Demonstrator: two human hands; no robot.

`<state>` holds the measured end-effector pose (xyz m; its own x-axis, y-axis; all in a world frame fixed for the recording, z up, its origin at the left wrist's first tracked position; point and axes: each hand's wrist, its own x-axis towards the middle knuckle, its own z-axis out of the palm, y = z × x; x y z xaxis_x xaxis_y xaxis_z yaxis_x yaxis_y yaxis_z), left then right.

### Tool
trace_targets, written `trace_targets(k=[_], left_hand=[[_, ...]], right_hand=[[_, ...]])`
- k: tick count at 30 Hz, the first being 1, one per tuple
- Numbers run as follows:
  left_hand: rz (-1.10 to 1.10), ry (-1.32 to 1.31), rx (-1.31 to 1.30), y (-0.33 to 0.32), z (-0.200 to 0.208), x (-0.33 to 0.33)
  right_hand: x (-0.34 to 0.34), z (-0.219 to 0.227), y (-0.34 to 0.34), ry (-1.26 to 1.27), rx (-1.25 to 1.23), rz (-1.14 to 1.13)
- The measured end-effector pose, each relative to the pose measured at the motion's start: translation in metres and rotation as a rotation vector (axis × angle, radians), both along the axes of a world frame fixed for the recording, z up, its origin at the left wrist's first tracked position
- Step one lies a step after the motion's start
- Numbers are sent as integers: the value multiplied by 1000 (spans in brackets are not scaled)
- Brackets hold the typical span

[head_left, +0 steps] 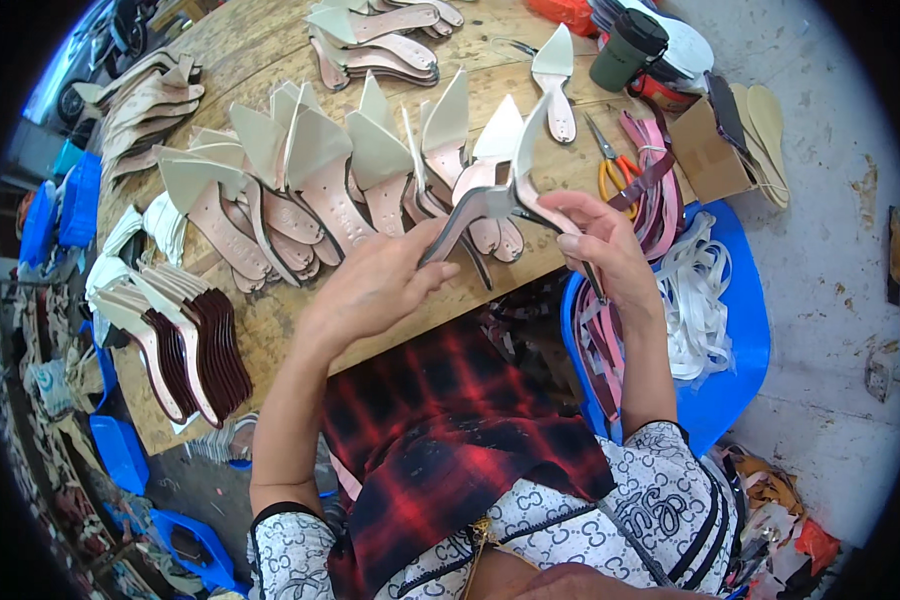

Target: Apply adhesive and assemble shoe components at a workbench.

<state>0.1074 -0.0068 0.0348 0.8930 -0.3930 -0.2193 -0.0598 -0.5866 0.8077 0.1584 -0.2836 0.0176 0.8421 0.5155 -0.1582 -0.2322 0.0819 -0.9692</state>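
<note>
Above the near edge of the wooden table [270,340], my left hand [375,285] is closed on the end of a curved, dark-edged shoe insole [454,226]. My right hand [610,245] pinches a second shoe insole [526,165], cream at its raised part with a dark edge. The two insoles meet or overlap between my hands; whether they are joined I cannot tell. Behind them lies a spread of similar insoles [320,180] with pink forefoot parts and cream heel parts. One single insole [553,85] rests farther back, apart from the pile.
Neat dark-red-edged insoles [195,335] stand at the left. More stacks [380,50] lie at the back. Orange-handled scissors [618,170], pink straps [650,150], a dark green cup [625,55] and a cardboard box [710,150] are right. A blue basin [745,330] holds white ribbons [692,300].
</note>
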Motion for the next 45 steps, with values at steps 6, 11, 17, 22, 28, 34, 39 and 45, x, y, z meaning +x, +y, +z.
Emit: trace_targets(k=[6,11,17,22,28,34,39,45], left_hand=[[147,-10,-165,-16,2,-10],[342,168,29,43,-3,-28],[360,343,-392,18,0,-35],[332,417,-778,2,-32,-56],[398,30,-530,-5,-42,-72],[290,84,-472,-13,-50,-105],[310,260,-712,-21,-49,-117],[45,27,-277,-25,-34,-122]], right_hand=[[-19,6,8,-50,157,-257],[-14,0,-58,-96,131,-675],[2,11,-84,-74,13,-498],[-20,-28,19,-212,394,-582],[-34,-27,54,-251,281,-617],[-64,-49,61,-15,138,-421],[-67,-52,69,-15,143,-522],[-79,-62,57,175,187,-662]])
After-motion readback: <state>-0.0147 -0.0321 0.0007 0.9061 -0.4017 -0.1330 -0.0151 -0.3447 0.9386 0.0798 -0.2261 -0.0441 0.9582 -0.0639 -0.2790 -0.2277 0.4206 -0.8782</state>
